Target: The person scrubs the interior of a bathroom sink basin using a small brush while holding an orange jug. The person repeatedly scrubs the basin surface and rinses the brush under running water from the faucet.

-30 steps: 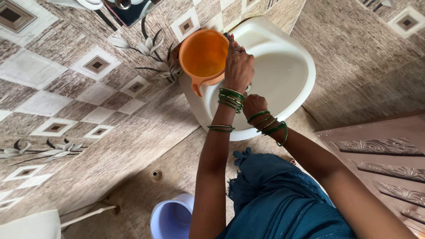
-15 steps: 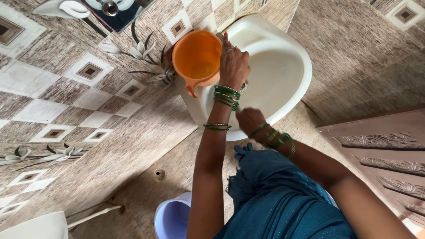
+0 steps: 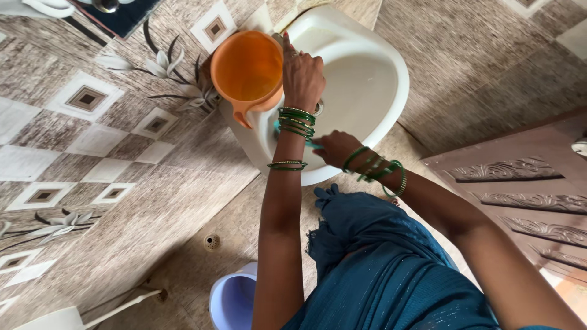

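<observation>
The right hand (image 3: 335, 148) has been moved down to the near side of the white sink (image 3: 373, 91), fingers closed on a teal scrubber (image 3: 313, 144), while the orange mug (image 3: 247, 68) is kept tilted at the rim by the left hand (image 3: 302, 76), so scrubbing seems underway.

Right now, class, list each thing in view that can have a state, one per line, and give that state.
Orange mug: upright on the basin's rim, seemingly empty.
White basin: holds no standing water.
Left hand: raised beside the mug.
Right hand: closed on something teal in the basin.
Lilac bucket: upright, open-topped.
</observation>
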